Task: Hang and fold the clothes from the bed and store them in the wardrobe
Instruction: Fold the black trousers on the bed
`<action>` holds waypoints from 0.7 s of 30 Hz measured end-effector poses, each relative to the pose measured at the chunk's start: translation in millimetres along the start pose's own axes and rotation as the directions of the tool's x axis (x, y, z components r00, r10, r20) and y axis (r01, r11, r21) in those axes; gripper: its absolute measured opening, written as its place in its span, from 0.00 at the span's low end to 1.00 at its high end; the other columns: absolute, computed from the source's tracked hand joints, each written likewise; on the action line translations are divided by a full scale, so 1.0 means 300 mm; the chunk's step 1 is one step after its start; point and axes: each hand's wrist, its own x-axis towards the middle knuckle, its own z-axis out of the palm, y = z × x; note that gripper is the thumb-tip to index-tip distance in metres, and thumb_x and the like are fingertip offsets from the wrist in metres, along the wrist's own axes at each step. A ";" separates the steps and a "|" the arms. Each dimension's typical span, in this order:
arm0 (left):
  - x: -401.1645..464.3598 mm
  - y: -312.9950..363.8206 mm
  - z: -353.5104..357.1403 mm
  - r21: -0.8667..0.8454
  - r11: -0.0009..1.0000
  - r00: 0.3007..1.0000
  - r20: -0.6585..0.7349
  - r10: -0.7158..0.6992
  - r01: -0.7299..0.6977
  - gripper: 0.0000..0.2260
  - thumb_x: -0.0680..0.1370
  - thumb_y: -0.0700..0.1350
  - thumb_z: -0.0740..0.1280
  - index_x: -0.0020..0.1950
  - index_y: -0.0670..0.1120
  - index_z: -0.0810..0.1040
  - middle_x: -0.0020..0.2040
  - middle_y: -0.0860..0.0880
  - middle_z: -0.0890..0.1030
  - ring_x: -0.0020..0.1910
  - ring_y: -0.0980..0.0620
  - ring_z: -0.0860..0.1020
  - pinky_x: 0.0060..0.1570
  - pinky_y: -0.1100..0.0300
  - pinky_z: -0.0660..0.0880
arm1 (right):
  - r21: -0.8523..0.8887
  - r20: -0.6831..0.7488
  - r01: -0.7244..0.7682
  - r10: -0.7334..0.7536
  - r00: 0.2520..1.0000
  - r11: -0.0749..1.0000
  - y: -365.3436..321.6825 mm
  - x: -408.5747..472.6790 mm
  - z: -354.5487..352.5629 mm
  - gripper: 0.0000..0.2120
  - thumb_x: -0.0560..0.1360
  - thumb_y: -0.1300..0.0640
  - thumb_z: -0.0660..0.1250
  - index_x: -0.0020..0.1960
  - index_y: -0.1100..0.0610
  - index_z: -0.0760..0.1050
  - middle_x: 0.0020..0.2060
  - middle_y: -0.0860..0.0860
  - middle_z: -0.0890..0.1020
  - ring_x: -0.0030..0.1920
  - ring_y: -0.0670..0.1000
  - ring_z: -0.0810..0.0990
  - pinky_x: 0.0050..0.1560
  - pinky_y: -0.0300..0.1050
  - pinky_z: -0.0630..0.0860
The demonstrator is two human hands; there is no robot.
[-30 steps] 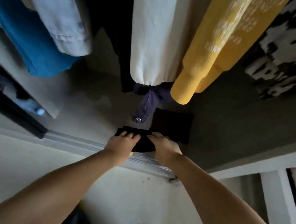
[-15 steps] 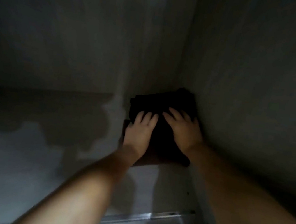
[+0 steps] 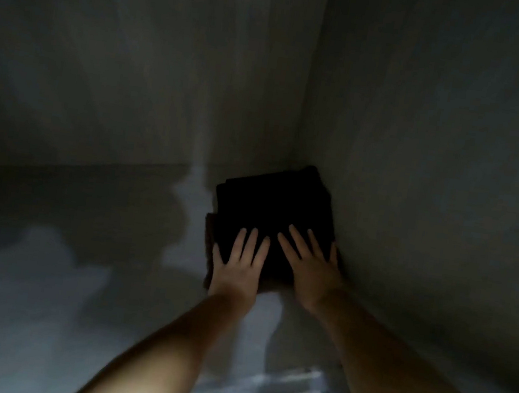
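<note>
Down in the dim wardrobe, both hands lie flat on a folded black garment (image 3: 274, 213), fingers straight and spread, pressing rather than clutching. The left hand (image 3: 237, 267) covers the garment's near left part, the right hand (image 3: 310, 265) its near right part, and the two stay a little apart with dark cloth showing between them. The garment sits on the wardrobe floor (image 3: 42, 283), tucked into the corner just beyond the fingertips, its right edge against the side wall (image 3: 434, 186) by the right hand. Its long axis runs away from the hands toward the back wall (image 3: 134, 81), leaning slightly to the right, far corner pointing into the angle. A brownish layer (image 3: 208, 249) peeks out beneath its left edge, beside the left hand; what it is I cannot tell.
</note>
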 end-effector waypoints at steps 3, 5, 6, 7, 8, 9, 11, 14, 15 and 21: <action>-0.097 -0.010 -0.112 0.051 0.999 0.973 0.229 0.001 -0.013 0.39 0.78 0.47 0.61 0.78 0.53 0.35 0.79 0.48 0.37 0.78 0.46 0.37 0.72 0.35 0.44 | -0.008 0.164 -0.041 0.042 0.986 0.999 -0.056 -0.085 -0.100 0.38 0.79 0.61 0.58 0.79 0.43 0.39 0.79 0.48 0.39 0.78 0.56 0.37 0.73 0.68 0.39; -0.199 0.001 -0.216 0.057 0.996 0.965 0.258 0.047 -0.064 0.38 0.78 0.47 0.61 0.79 0.52 0.37 0.79 0.47 0.38 0.78 0.46 0.38 0.73 0.37 0.44 | 0.063 0.218 -0.051 0.036 0.975 0.997 -0.103 -0.185 -0.181 0.36 0.79 0.61 0.58 0.79 0.46 0.43 0.79 0.50 0.43 0.78 0.55 0.39 0.74 0.67 0.43; -0.239 0.011 -0.267 0.052 0.996 0.962 0.268 0.062 -0.079 0.38 0.78 0.47 0.61 0.79 0.52 0.38 0.79 0.47 0.38 0.78 0.46 0.38 0.73 0.38 0.44 | 0.080 0.242 -0.052 0.031 0.970 0.995 -0.119 -0.227 -0.227 0.34 0.80 0.60 0.57 0.79 0.47 0.45 0.79 0.51 0.45 0.79 0.55 0.41 0.74 0.66 0.44; -0.270 0.030 -0.325 0.046 0.995 0.954 0.290 0.075 -0.092 0.38 0.78 0.46 0.62 0.79 0.51 0.39 0.79 0.46 0.38 0.78 0.46 0.38 0.73 0.39 0.44 | 0.074 0.272 -0.054 0.031 0.962 0.996 -0.122 -0.268 -0.278 0.31 0.80 0.59 0.56 0.79 0.48 0.47 0.79 0.52 0.46 0.79 0.55 0.42 0.75 0.66 0.45; -0.299 0.057 -0.399 0.033 0.994 0.942 0.323 0.088 -0.104 0.38 0.78 0.44 0.62 0.79 0.51 0.40 0.79 0.46 0.38 0.78 0.46 0.38 0.74 0.39 0.45 | 0.061 0.308 -0.058 0.037 0.951 0.996 -0.120 -0.314 -0.342 0.30 0.80 0.58 0.56 0.79 0.49 0.49 0.79 0.52 0.47 0.79 0.54 0.43 0.74 0.66 0.46; -0.329 0.086 -0.482 0.014 0.995 0.934 0.346 0.089 -0.100 0.38 0.77 0.42 0.62 0.79 0.51 0.41 0.79 0.45 0.39 0.78 0.46 0.39 0.74 0.40 0.45 | 0.049 0.336 -0.067 0.047 0.941 0.997 -0.115 -0.360 -0.410 0.29 0.80 0.57 0.57 0.79 0.49 0.51 0.79 0.52 0.48 0.79 0.54 0.44 0.74 0.66 0.48; -0.395 0.139 -0.645 -0.026 0.996 0.928 0.361 0.092 -0.089 0.38 0.76 0.41 0.63 0.79 0.50 0.43 0.80 0.45 0.41 0.78 0.45 0.41 0.74 0.41 0.47 | 0.041 0.360 -0.075 0.055 0.931 0.996 -0.109 -0.446 -0.550 0.28 0.80 0.55 0.58 0.78 0.49 0.53 0.78 0.51 0.51 0.78 0.53 0.47 0.73 0.65 0.52; -0.464 0.208 -0.904 -0.037 0.994 0.922 0.371 0.107 -0.100 0.34 0.78 0.43 0.60 0.79 0.51 0.45 0.80 0.44 0.45 0.79 0.46 0.45 0.75 0.42 0.47 | 0.074 0.362 -0.115 0.081 0.929 0.991 -0.111 -0.564 -0.798 0.23 0.81 0.54 0.54 0.76 0.49 0.59 0.75 0.51 0.60 0.76 0.52 0.55 0.71 0.61 0.60; -0.483 0.226 -0.990 -0.035 0.994 0.916 0.385 0.111 -0.105 0.33 0.79 0.44 0.59 0.79 0.51 0.46 0.80 0.45 0.46 0.79 0.47 0.46 0.75 0.43 0.47 | 0.087 0.362 -0.140 0.100 0.927 0.986 -0.115 -0.603 -0.877 0.22 0.81 0.53 0.53 0.75 0.49 0.61 0.74 0.52 0.61 0.75 0.52 0.57 0.70 0.60 0.61; -0.642 0.270 -1.430 -0.129 0.988 0.914 0.384 0.133 -0.089 0.31 0.79 0.40 0.57 0.80 0.49 0.48 0.78 0.45 0.55 0.76 0.46 0.56 0.73 0.53 0.52 | 0.188 0.408 -0.275 0.180 0.895 0.943 -0.165 -0.822 -1.261 0.20 0.83 0.54 0.51 0.73 0.53 0.63 0.72 0.54 0.67 0.71 0.56 0.67 0.66 0.51 0.67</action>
